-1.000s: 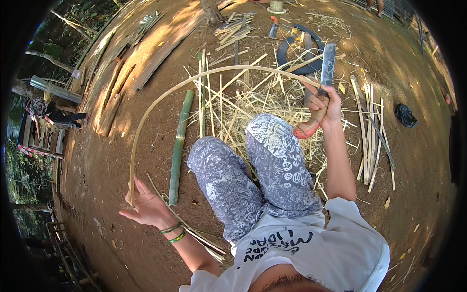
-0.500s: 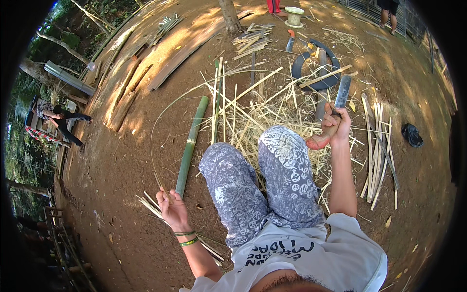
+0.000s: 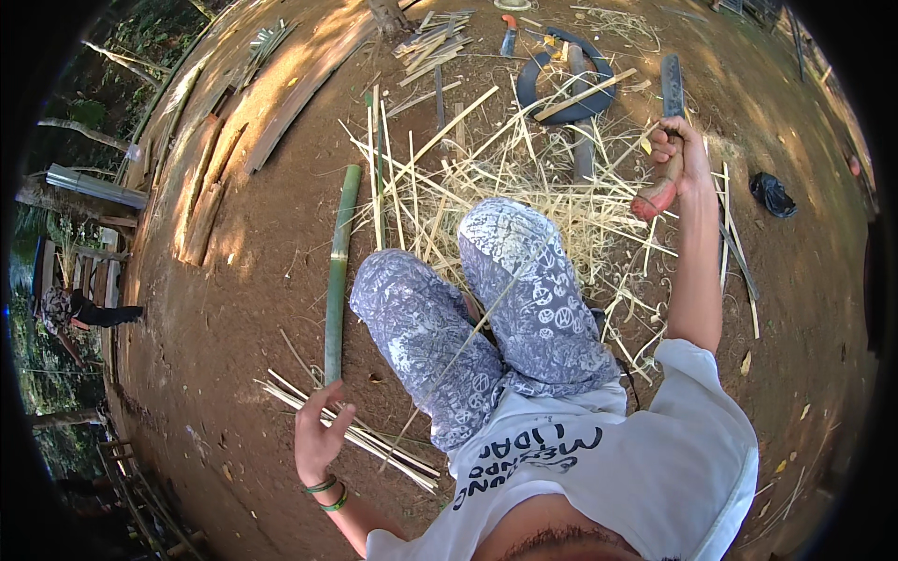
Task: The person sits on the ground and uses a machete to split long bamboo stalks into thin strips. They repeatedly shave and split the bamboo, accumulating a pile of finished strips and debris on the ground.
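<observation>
My right hand (image 3: 687,154) is closed around the wooden handle of a large knife (image 3: 672,89). Its dark blade points away from me, and the handle's reddish butt (image 3: 653,199) hangs below my fist. My left hand (image 3: 320,439) is over a small bundle of pale bamboo strips (image 3: 388,451) on the ground, thumb and fingers apart. Whether it touches them I cannot tell. One long thin strip (image 3: 482,323) runs slantwise across my trousered legs. Beyond my left hand lies a green bamboo pole (image 3: 337,280).
Shavings and loose strips (image 3: 524,201) cover the ground before my knees. A black tyre (image 3: 599,103) lies beyond, near a second orange-handled blade (image 3: 508,39). A black plastic bag (image 3: 773,194) rests at right. Logs (image 3: 208,196) and another person (image 3: 89,313) are at left.
The long curved strip has left my left hand's pinch, and a strip now crosses my legs. My left hand has moved down toward the bundle. The knife has risen away to the right.
</observation>
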`<state>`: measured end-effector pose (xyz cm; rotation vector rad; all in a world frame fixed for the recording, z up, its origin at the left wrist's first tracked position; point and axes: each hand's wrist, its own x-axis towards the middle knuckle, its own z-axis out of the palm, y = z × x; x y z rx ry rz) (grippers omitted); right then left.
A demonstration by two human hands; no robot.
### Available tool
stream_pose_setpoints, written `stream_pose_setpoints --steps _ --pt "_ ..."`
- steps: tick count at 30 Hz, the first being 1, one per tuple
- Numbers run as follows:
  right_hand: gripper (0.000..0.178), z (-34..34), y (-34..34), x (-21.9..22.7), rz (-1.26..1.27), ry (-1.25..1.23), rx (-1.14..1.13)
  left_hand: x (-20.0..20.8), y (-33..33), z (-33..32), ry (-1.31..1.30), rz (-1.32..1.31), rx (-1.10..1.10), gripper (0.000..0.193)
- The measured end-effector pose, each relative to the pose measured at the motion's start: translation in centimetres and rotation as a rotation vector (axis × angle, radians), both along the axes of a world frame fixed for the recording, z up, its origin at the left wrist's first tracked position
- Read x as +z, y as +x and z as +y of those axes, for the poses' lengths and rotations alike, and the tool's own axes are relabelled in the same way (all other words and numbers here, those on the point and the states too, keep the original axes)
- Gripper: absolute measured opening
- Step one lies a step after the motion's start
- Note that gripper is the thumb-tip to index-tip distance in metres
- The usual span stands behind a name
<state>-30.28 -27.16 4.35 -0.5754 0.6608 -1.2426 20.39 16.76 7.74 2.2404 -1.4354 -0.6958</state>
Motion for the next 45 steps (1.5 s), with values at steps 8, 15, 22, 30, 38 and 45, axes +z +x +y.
stream_pose_setpoints --steps 8,15,22,30,38,45 --pt "0.008 -1.5 0.3 2.4 0.076 -0.079 -0.04 -1.4 -11.9 -9.1 -0.356 -0.099 -0.441 0.06" --pt "0.024 -1.7 0.8 3.7 0.294 -0.205 -0.102 -6.1 -15.3 -10.2 -0.162 0.377 -0.361 0.017" --pt "0.035 0.2 2.0 3.9 0.658 -0.346 -0.175 -9.2 -19.6 -10.3 -0.301 0.349 -0.415 0.014" --pt "0.06 6.6 4.5 3.6 1.161 -0.552 -0.319 -6.6 -19.0 -14.2 0.168 1.12 -0.108 0.025" --pt "0.077 15.8 9.6 -2.8 1.27 -0.835 0.162 -6.2 -20.0 -18.7 -0.086 1.289 0.011 0.028" --pt "0.093 17.1 12.3 -3.8 1.48 -0.838 0.344 -5.9 -21.0 -19.5 -0.094 1.295 0.019 0.022"
